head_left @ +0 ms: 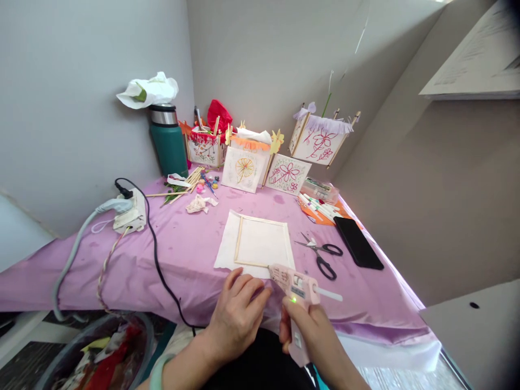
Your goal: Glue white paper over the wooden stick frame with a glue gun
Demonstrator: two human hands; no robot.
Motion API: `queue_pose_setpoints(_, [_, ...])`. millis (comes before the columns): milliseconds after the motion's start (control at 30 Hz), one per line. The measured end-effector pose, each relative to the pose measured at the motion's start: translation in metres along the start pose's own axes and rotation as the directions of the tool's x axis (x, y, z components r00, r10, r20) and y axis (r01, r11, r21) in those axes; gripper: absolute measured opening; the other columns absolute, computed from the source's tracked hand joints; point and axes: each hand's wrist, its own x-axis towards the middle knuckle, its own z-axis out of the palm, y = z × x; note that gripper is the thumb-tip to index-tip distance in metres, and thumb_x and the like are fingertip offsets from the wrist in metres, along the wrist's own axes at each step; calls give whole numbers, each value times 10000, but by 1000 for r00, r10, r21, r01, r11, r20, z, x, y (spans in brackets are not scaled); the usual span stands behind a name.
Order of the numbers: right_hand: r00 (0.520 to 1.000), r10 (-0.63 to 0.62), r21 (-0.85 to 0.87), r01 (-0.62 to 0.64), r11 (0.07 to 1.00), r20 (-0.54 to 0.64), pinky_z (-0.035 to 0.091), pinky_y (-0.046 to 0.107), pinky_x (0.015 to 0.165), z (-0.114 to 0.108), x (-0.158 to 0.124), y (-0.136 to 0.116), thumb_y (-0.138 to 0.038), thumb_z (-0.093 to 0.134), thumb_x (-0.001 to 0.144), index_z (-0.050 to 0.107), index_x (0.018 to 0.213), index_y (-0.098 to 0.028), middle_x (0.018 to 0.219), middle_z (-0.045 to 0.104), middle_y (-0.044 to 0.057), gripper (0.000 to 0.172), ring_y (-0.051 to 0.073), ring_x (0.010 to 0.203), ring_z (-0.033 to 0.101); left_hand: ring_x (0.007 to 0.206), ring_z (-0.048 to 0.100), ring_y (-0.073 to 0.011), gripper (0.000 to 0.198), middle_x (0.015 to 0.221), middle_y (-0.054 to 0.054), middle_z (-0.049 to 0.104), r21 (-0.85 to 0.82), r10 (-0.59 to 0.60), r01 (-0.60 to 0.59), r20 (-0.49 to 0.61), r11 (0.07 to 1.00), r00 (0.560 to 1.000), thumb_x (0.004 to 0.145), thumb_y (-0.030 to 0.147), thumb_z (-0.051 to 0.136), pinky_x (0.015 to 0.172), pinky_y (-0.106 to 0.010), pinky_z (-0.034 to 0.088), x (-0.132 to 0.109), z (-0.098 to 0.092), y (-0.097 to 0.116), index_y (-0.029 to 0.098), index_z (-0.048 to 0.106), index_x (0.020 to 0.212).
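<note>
A pink hot glue gun (300,281) is gripped in my right hand (312,327), its green light lit and a clear glue stick poking out of its back. The nozzle meets the near right part of a square frame of thin wooden sticks (238,238). This frame lies on a white sheet of paper (226,246). My left hand (239,309) is by the sheet's near edge, fingers extended and slightly bent, with nothing visible in them. Black-handled scissors (323,252) lie spread apart to the right of the sheet.
A phone (357,242) and white markers (319,206) lie at the right. Decorated paper panels (244,169) and a hanging lantern-like box (320,138) are behind. A green bottle (168,143), wooden sticks (190,181) and a power strip (132,214) with cables occupy the left.
</note>
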Motion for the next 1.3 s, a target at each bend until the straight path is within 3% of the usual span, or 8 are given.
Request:
queue_pose_setpoints(600, [994,-92,-107,98,989,65,449,253,521,14,6,-15,-452,428,871,539,506,-178,470,561,21,470,152,455,566,962,524,-226,246,1010,-98,629,-57,-2,-1,-40,998,999,817,70,473,1000,-487,349,-6,-2,-2,112,613,1015])
queue_pose_setpoints(1033, [976,-180,-161,198,967,120,466,233,542,28,17,-16,-377,406,886,525,459,-186,431,562,17,482,143,450,572,919,554,-218,146,903,-84,630,-37,-9,6,-88,999,996,827,99,467,964,-475,416,-9,-2,-4,141,605,850])
queue_pose_setpoints(1300, [961,-226,-172,253,952,158,467,233,581,36,21,-23,-329,416,893,520,471,-189,439,559,2,457,137,469,578,911,570,-217,192,890,-90,643,-80,3,-15,-148,997,989,802,71,456,950,-495,438,-16,-7,-8,139,607,898])
